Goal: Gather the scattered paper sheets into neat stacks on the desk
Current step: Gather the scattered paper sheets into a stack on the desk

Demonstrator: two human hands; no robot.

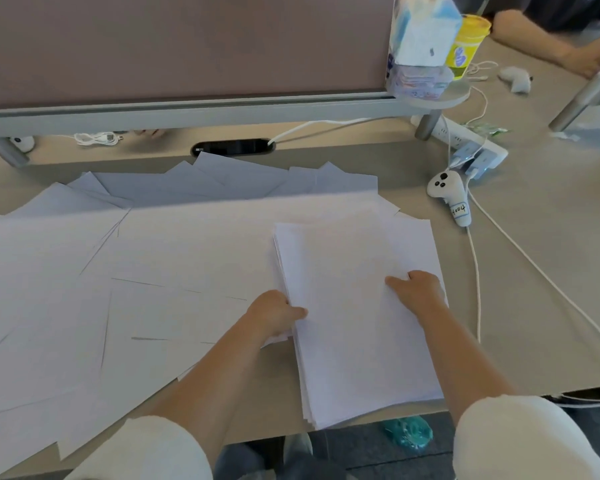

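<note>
Only one view here, the head camera looking down at the desk (pixel 534 289), so this goes quick.

There's one decent stack (pixel 354 306) built on the right side of the desk, near the front edge, with its near end poking a bit over the edge. The sides look fairly squared, though the left edge shows a few sheets fanned out slightly. The left hand (pixel 274 315) is clamped on the stack's left edge, thumb on top and the other fingers tucked under, so it's gripping the paper. The right hand (pixel 420 289) sits on the right side of the stack, fingers curled and pressed onto the top sheet, looks more like pinning it flat than grabbing.

So progress-wise, maybe a bit under halfway is a fair guess. The loose sheets (pixel 101 271) are still spread all over the left and middle of the desk, overlapping at odd angles, some reaching back toward the partition (pixel 187 46) and a few hanging off the front edge. All of that is left to collect.

Off to the right there's a white controller (pixel 447 192) and a cable (pixel 475 271), well clear of the paper.
</note>
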